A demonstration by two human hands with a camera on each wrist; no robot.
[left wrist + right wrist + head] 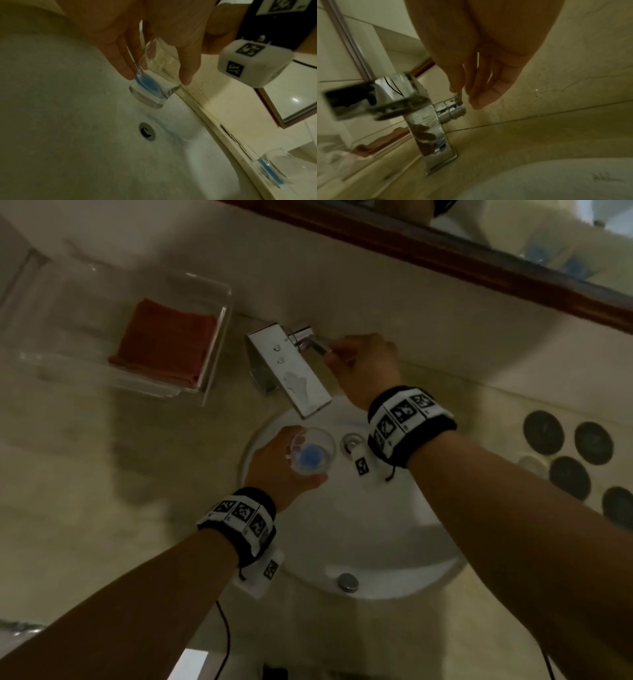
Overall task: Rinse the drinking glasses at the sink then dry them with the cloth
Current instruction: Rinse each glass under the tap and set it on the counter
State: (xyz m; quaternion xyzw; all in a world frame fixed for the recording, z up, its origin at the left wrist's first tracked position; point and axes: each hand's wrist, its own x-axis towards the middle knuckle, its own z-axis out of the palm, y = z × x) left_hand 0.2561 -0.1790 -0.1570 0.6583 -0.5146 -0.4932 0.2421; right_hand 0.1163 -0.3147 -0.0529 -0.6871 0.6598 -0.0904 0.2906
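Observation:
My left hand (pixel 279 465) (pixel 157 79) grips a clear drinking glass (pixel 311 451) (pixel 150 93) with a blue base, held mouth-up over the white sink (pixel 394 529) (pixel 180 155), just below the chrome faucet spout (pixel 291 368) (pixel 373 98). My right hand (pixel 363 364) (pixel 462 94) reaches to the faucet's side and pinches its thin lever (pixel 317 345) (pixel 458 97) between thumb and fingers. No stream of water shows. A folded red cloth (pixel 164 340) lies in a clear tray (pixel 219 350) to the left of the faucet. A second blue-based glass (pixel 272 167) stands on the counter by the sink's rim.
The drain (pixel 351 441) (pixel 147 132) lies in the basin beside the held glass. Several dark round shapes (pixel 565 460) sit on the beige counter at the right. A wood-framed mirror (pixel 445 248) runs along the back wall.

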